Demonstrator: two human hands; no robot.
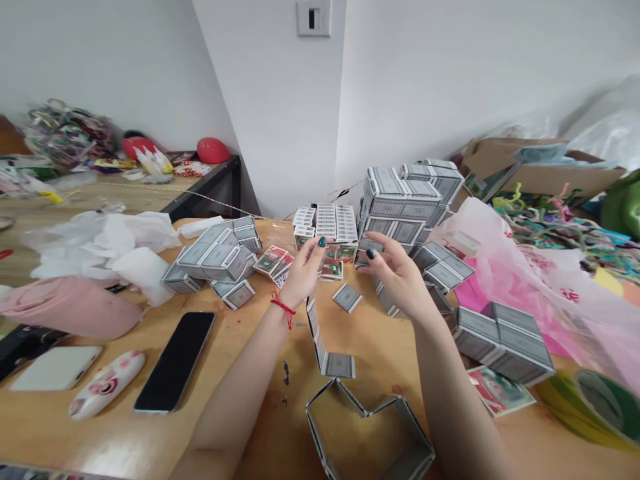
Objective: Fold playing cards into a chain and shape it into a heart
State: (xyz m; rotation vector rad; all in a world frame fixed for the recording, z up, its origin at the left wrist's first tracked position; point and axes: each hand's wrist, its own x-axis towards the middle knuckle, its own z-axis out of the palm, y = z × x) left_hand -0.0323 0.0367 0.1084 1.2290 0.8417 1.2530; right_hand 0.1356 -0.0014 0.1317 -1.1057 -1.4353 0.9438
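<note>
My left hand [303, 270] reaches forward over the wooden table [240, 360], its fingers curled near a small grey-patterned box [304, 237] and loose red-and-green cards [273, 260]. A red string circles that wrist. My right hand [395, 273] is held beside it with fingers bent and apart, just over more cards [340, 253] and in front of a tall stack of grey boxes [400, 207]. Whether either hand grips a card is hidden. A chain of joined grey boxes [325, 347] runs toward me and ends in a heart-like outline [367, 427].
A pile of grey boxes [217, 257] lies left of centre. A black phone [176, 360], a white power bank [55, 368] and a painted case [106, 385] sit at the near left. Pink plastic bags [540, 293], more boxes [505, 340] and tape rolls [595, 400] crowd the right.
</note>
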